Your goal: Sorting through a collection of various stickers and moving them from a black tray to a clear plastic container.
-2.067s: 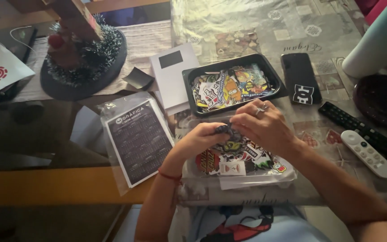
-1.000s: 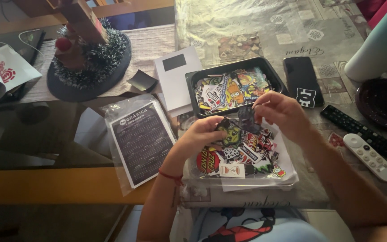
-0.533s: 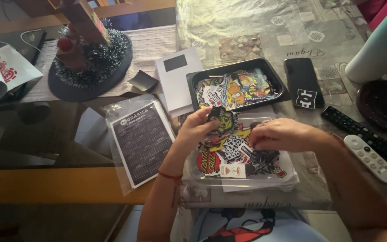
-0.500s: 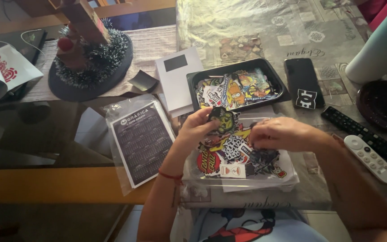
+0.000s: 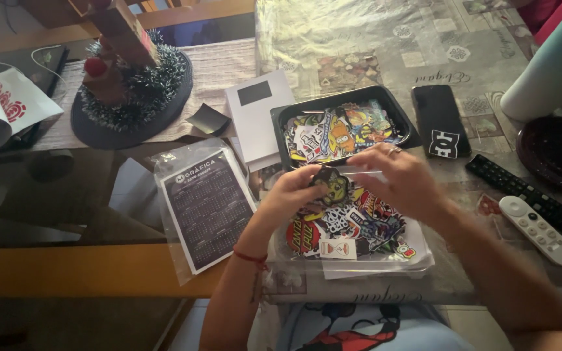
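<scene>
My left hand (image 5: 294,195) pinches a small dark sticker (image 5: 330,184) with a green and yellow cartoon figure, lifted over a clear sheet covered with colourful stickers (image 5: 352,227). Just to the right, my right hand (image 5: 401,177), with a ring on one finger, has its fingertips at the same sticker's edge. Beyond both hands sits a black tray (image 5: 285,120) holding several more stickers.
A bagged dark calendar card (image 5: 208,208) lies left of the sheet, a white envelope (image 5: 258,120) behind it. A black phone (image 5: 440,120), two remotes (image 5: 535,224) and a dark bowl (image 5: 561,153) are to the right. A tinsel ornament (image 5: 131,84) stands far left.
My right hand rose from the sticker sheet and came to the sticker in my left hand. The left hand kept the sticker raised over the sheet.
</scene>
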